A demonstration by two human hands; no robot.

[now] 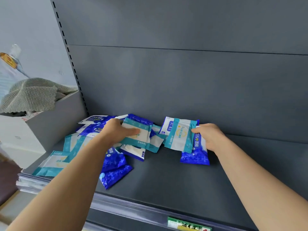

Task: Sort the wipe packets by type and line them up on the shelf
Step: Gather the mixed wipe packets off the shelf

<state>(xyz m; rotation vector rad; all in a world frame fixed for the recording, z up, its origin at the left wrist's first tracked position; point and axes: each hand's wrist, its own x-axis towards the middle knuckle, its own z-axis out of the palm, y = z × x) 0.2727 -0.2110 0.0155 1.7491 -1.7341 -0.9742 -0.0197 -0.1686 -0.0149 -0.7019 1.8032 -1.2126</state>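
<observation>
Head view is showing sorting barely begun: the left hand [116,130] is gripping one teal-and-white plastic wipe packet [138,133], the right hand [210,136] is pinching a second teal-and-white packet [180,138], and blue plastic packets [115,165] are lying jumbled with teal ones on the dark grey metal shelf [166,180].

The shelf [175,177] looks like smooth, matt, dark grey painted metal. The wipe packets [115,170] on it are glossy, crinkled plastic film. Left of the shelf, a ribbed striped cloth [31,95] lies over a matt grey box [55,120].

Teal-banded wipe packets [138,134]: white centres, yellow emblem. Blue wipe packets [115,169]: royal blue, paler cross pattern. Shelf [166,177]: dark grey. Cloth [31,95]: grey-white stripes. Price label [189,224]: green, yellow.
</observation>
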